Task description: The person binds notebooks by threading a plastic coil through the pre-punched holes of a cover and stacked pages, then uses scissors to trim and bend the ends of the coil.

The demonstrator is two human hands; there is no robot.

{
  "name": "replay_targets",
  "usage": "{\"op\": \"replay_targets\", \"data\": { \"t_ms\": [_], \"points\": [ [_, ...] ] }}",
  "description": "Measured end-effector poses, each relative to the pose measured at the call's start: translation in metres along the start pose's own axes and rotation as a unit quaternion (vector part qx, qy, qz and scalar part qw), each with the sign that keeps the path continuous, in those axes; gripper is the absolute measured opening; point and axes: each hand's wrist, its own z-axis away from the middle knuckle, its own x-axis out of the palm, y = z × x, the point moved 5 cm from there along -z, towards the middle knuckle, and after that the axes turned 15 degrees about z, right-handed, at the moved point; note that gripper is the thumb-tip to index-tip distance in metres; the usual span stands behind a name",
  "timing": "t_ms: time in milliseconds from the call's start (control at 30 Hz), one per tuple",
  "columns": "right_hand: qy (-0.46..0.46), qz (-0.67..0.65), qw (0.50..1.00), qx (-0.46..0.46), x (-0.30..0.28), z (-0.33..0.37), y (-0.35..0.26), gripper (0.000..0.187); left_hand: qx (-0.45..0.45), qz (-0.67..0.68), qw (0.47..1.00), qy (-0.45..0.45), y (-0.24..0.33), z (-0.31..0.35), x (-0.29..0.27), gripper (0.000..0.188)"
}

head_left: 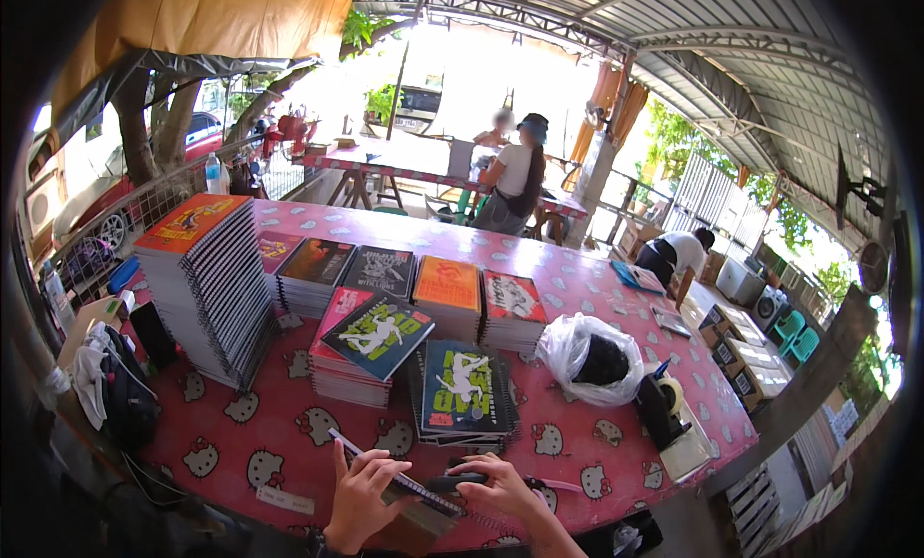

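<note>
At the near edge of the table, a spiral-bound notebook (430, 501) is tilted, its coil edge facing up. My left hand (364, 495) grips it, with the fingers over the coil edge and the thumb along its side. My right hand (500, 488) is closed around a small dark rounded object (454, 482) at the notebook's other end; its kind is unclear. Just beyond my hands lies a low stack of dark spiral notebooks (464, 389) with green and white cover art. Beside it, another dark notebook (378, 335) rests askew on a pink-covered stack (348, 383).
A tall notebook stack (202, 288) stands at left, with shorter stacks (448, 293) behind. Right of them are a white plastic bag (592, 358) with dark contents and a tape dispenser (664, 404). Two people sit at a far table (414, 163); another person (674, 255) bends at right.
</note>
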Motion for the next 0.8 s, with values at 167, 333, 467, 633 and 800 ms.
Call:
{"op": "replay_targets", "data": {
  "t_ms": [167,333,467,633,800],
  "points": [
    [-0.101,-0.298,0.949,0.007,0.018,-0.001,-0.014,0.050,-0.008,0.026,0.999,0.024,-0.004,0.001,-0.003,0.050],
    [-0.120,-0.397,0.908,-0.063,0.018,0.001,-0.020,0.048,0.000,0.034,0.999,0.018,-0.002,-0.001,-0.004,0.056],
    [-0.091,-0.035,0.995,0.015,0.023,-0.021,0.004,0.055,-0.022,0.050,0.998,0.022,-0.002,-0.001,-0.009,0.061],
    [-0.104,-0.247,0.960,-0.082,0.027,-0.019,-0.019,0.046,-0.028,0.062,0.998,0.014,-0.005,-0.001,-0.010,0.068],
    [-0.087,-0.163,0.980,-0.079,0.025,-0.024,-0.021,0.040,-0.038,0.074,0.996,0.016,-0.004,-0.001,-0.011,0.071]
  ]
}}
